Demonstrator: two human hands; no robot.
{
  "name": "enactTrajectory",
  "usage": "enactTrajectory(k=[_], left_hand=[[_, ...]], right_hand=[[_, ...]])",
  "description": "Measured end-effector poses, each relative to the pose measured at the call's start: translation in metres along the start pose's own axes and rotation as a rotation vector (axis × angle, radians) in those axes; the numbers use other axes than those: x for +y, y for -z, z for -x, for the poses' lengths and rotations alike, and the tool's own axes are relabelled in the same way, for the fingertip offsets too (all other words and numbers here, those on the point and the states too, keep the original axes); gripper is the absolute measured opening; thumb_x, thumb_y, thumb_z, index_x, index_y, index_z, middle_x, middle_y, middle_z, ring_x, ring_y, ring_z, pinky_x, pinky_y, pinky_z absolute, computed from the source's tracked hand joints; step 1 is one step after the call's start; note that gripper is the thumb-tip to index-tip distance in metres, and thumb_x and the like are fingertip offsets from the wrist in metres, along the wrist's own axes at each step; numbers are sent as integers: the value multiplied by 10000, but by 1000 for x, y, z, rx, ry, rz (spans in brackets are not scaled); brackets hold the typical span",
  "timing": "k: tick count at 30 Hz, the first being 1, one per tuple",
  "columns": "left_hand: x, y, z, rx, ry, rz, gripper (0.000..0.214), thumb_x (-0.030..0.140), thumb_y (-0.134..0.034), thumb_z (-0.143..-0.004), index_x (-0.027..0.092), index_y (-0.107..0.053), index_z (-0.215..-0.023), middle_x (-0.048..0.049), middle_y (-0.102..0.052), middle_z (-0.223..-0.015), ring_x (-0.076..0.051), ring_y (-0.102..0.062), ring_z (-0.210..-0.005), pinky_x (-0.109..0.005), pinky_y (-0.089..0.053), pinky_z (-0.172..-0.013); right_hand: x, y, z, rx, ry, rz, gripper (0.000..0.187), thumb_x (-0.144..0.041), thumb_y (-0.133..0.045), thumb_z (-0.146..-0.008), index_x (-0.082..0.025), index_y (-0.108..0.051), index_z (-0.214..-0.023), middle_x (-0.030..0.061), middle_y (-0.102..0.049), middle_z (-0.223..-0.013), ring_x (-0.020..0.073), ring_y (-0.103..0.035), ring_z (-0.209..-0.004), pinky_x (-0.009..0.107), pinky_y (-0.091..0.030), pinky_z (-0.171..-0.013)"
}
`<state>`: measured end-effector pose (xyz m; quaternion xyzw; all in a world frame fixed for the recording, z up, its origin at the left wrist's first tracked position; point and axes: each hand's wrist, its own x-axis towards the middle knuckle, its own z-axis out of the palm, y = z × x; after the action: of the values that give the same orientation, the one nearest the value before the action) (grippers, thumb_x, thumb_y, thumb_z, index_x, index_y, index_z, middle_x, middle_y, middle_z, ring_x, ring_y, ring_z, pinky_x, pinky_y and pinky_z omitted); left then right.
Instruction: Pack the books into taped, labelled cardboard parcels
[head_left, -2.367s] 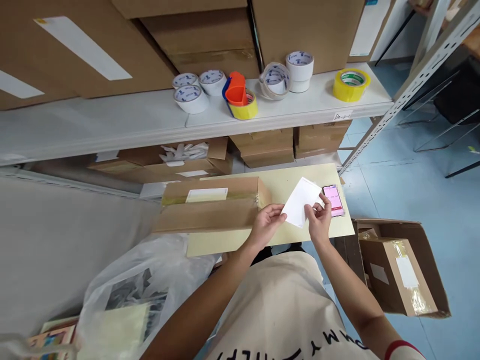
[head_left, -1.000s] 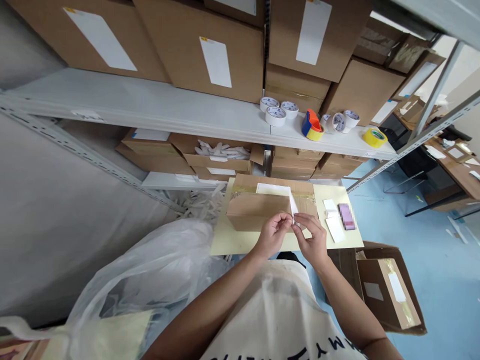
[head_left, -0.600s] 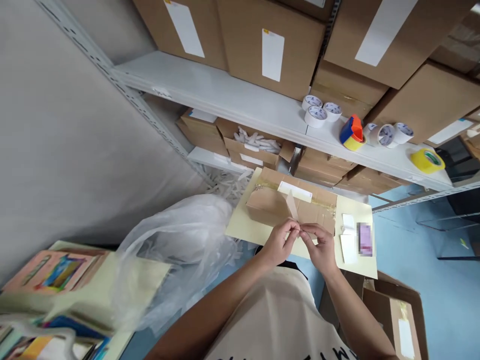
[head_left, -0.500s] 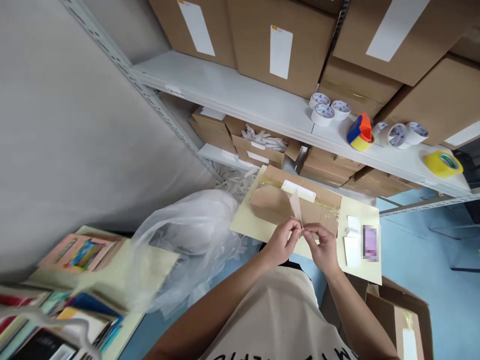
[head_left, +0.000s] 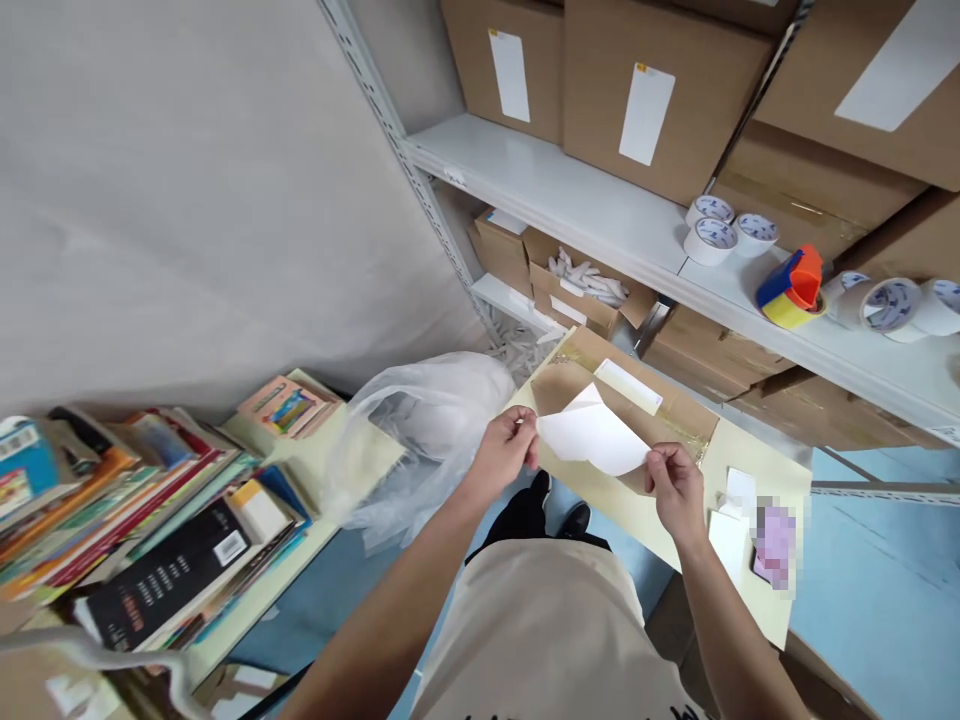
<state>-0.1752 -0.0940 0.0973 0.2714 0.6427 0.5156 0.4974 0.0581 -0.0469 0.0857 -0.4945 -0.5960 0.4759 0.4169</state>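
A white sheet of paper (head_left: 596, 437) is stretched between my two hands, its far edge rising to a point. My left hand (head_left: 502, 450) pinches one corner. The opposite corner is gripped between the thumb and fingers of my right hand (head_left: 677, 488). Beneath the sheet lies a flat-sided cardboard box (head_left: 694, 428), partly hidden, with clear tape and a white label (head_left: 628, 387) on it. The box rests on a pale yellow table (head_left: 651, 525). To the right of my right hand are small white papers (head_left: 727, 540) and a pixelated purple item (head_left: 776, 545).
Ahead, a metal shelf (head_left: 555, 190) carries large cartons (head_left: 660, 100), tape rolls (head_left: 711, 240) and a tape dispenser (head_left: 795, 285). Clear plastic bags (head_left: 442, 410) bulge at the left of the table. Stacked books (head_left: 172, 570) fill another table at left.
My hands have moved apart, and the sheet, earlier pinched at one spot and seen narrow, is now spread wide between them. The view has turned left, bringing more books in.
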Motion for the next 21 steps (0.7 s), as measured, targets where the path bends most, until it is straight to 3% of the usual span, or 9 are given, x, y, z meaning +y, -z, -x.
enactTrajectory(k=[4,8,11,13,17,19,21], left_hand=[[16,23,-14,139,45,106,362,514,-664,-710,214,-460,-708,75,-516,-502,-81,-489,-392,-210,-368,-408],[29,49,-48,234,-34,117,284,443,-617,-787,209,-469,-721,45,-555,-556,-98,-563,-482,-224,-453,-485],[37,68,-86,300,-141,-88,179,334,-512,-864,211,-468,-742,13,-605,-606,-133,-621,-569,-262,-511,-571],[45,76,-117,260,-185,-247,116,245,-512,-844,203,-497,-737,-3,-633,-623,-155,-639,-613,-292,-529,-637],[63,71,-189,109,-269,-604,147,136,-569,-739,205,-535,-614,-28,-637,-586,-218,-660,-736,-338,-506,-784],[71,56,-227,67,-318,-833,170,145,-564,-737,208,-538,-582,-62,-665,-621,-266,-675,-840,-364,-487,-845],[77,36,-262,42,-350,-876,140,168,-569,-740,190,-585,-603,-111,-708,-713,-308,-675,-929,-397,-474,-889]], right_hand=[[4,1,-9,80,-23,-9,389,-576,-630,-833,-202,-566,-750,-65,-498,-463,99,-460,-387,223,-363,-388],[6,1,-13,360,-39,-108,361,-544,-648,-835,-206,-538,-769,-75,-510,-491,90,-451,-397,226,-363,-424],[5,0,-8,548,23,-137,337,-516,-650,-851,-209,-529,-780,-75,-526,-504,98,-485,-427,242,-408,-483],[3,-3,-2,604,46,-109,328,-509,-651,-857,-210,-535,-790,-72,-533,-482,111,-504,-434,260,-429,-514],[1,-18,13,706,25,-80,314,-499,-646,-870,-205,-551,-816,-65,-552,-490,121,-525,-447,277,-437,-539],[1,-28,22,776,25,-89,302,-484,-640,-881,-202,-553,-816,-67,-551,-501,114,-527,-457,281,-448,-560],[0,-36,31,848,28,-89,290,-470,-637,-887,-201,-558,-813,-73,-537,-501,109,-516,-450,285,-452,-566]])
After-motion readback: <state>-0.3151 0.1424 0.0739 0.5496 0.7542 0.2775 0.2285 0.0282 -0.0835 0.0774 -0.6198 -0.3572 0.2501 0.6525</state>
